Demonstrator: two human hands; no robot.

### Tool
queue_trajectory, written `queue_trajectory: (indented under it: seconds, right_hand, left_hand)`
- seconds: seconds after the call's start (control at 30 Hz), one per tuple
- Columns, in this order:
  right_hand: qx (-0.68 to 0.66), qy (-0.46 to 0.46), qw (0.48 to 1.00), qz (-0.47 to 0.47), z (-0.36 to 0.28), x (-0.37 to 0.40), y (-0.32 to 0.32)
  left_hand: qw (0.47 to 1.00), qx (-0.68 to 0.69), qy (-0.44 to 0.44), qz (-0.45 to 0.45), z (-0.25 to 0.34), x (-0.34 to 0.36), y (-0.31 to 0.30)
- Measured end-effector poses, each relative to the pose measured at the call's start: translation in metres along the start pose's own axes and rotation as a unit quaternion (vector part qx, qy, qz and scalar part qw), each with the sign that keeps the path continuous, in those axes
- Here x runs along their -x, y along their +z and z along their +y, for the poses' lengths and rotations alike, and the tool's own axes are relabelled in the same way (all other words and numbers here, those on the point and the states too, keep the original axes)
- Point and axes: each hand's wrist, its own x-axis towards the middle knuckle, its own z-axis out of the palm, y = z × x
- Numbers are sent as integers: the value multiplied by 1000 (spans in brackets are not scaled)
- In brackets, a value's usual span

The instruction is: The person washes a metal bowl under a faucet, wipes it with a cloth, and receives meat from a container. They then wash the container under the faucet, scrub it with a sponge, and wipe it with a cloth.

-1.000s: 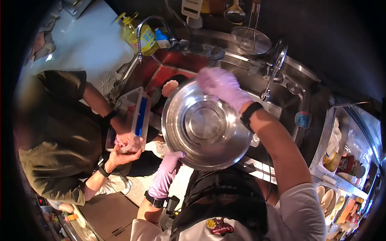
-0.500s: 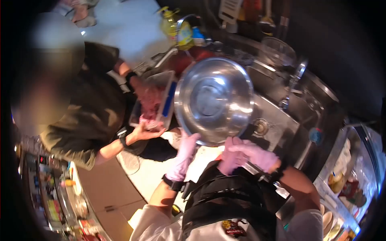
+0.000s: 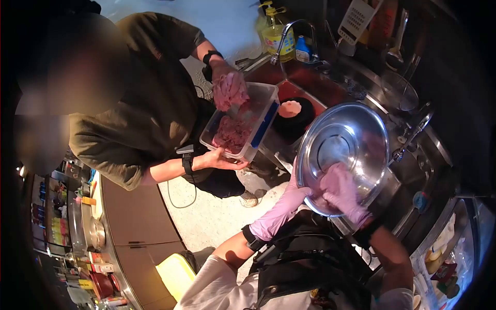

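Observation:
A large metal bowl [image 3: 364,124] is tilted in front of me, above the edge of the sink. My left hand [image 3: 281,209], in a pink glove, grips its near left rim. Inside the bowl is my gloved right hand [image 3: 341,191], near the lower wall; it is smeared by motion, and its fingers cannot be made out. At the left a co-worker holds a clear plastic container [image 3: 268,95] with raw meat [image 3: 233,133] in it. More meat [image 3: 230,93] is in the co-worker's other hand, over the container.
Behind the bowl are a sink [image 3: 398,178] and a faucet [image 3: 413,134]. A yellow soap bottle [image 3: 278,39] and a blue bottle [image 3: 303,49] stand at the back. A yellow bin [image 3: 175,276] is on the floor. Shelves with food are at right.
The bowl has shifted right in view and tilted. My right hand has moved from below its rim to inside it. The co-worker's upper hand has lifted meat above the container.

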Motion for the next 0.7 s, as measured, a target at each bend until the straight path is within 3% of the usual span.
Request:
queue_trajectory:
  seconds: [0.1,0.13,0.17,0.2,0.3,0.33,0.37,0.47,0.57,0.67,0.7]
  right_hand:
    - [-108,-40,989,-94,-31,2,13]
    - [-302,9,940,-159,-34,0,22]
    - [-482,58,847,-215,-36,-3,30]
    - [-639,107,716,-259,-39,-5,33]
    - [-572,186,757,-253,-64,-7,-17]
    - [-590,104,775,-201,-41,-6,-7]
    - [-622,88,763,-154,-21,6,-4]
    - [-658,268,687,-154,-35,30,-80]
    - [-672,210,707,-67,14,57,-79]
    - [-741,166,650,-10,71,92,-68]
    - [-776,165,608,12,73,97,-68]
  left_hand:
    - [998,29,-63,6,6,-1,-12]
    - [995,35,-97,6,13,1,-16]
    - [991,52,-119,6,8,-2,-27]
    - [987,70,-142,3,-8,-10,-44]
    - [950,161,-265,46,-11,-15,-62]
    - [948,182,-261,26,-14,-19,-68]
    - [946,203,-253,8,-17,-23,-76]
    - [960,187,-207,10,-16,-29,-87]
    - [961,187,-201,32,-17,-32,-95]
    - [960,196,-199,11,-23,-37,-104]
    - [957,202,-208,22,-19,-35,-101]
